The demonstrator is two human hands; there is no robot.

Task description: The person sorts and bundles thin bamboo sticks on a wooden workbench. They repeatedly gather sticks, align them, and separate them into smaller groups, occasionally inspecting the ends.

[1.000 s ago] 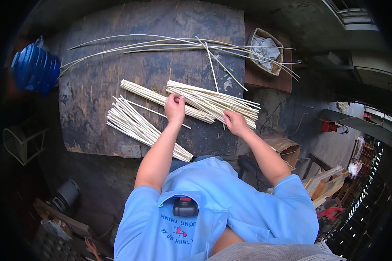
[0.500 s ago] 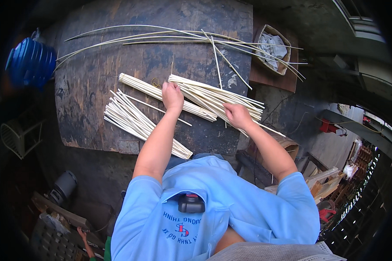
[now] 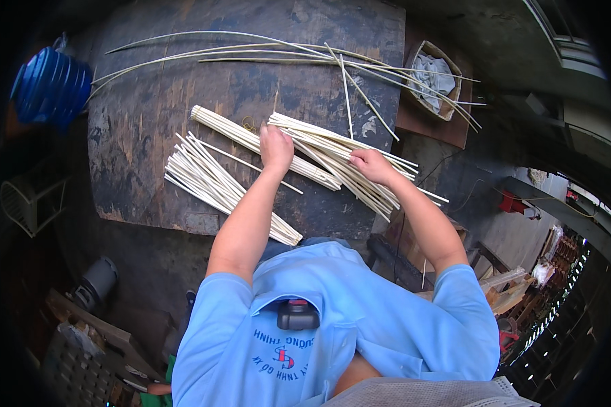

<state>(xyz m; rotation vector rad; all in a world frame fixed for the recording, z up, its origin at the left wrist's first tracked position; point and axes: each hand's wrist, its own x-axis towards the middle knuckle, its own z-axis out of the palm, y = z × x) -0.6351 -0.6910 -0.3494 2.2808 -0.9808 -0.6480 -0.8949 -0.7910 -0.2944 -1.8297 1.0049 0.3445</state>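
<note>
On the dark worktable (image 3: 156, 95) lies a spread of pale thin sticks (image 3: 326, 146), its near part fanned toward the right. My left hand (image 3: 276, 148) is closed at the left ends of these sticks, its fingertips partly hidden. Farther right, my right hand (image 3: 372, 165) pinches sticks from the same spread. A neat stick bundle (image 3: 224, 127), banded near its left end, passes beneath my left hand and wrist. Nearer to me, a loose fan of sticks (image 3: 207, 178) lies partly behind my left forearm, with a single stick (image 3: 241, 159) beside it.
Long bent canes (image 3: 251, 49) stretch across the far side of the table, past its right edge. Two shorter sticks (image 3: 363, 95) lean across them. A basket with grey cloth (image 3: 433, 74) stands at the far right, a blue water jug (image 3: 51, 88) at the left.
My right hand has moved slightly away from me, and the sticks under it have shifted and fanned more. The left hand stays at the stick ends. The whole view has shifted a little.
</note>
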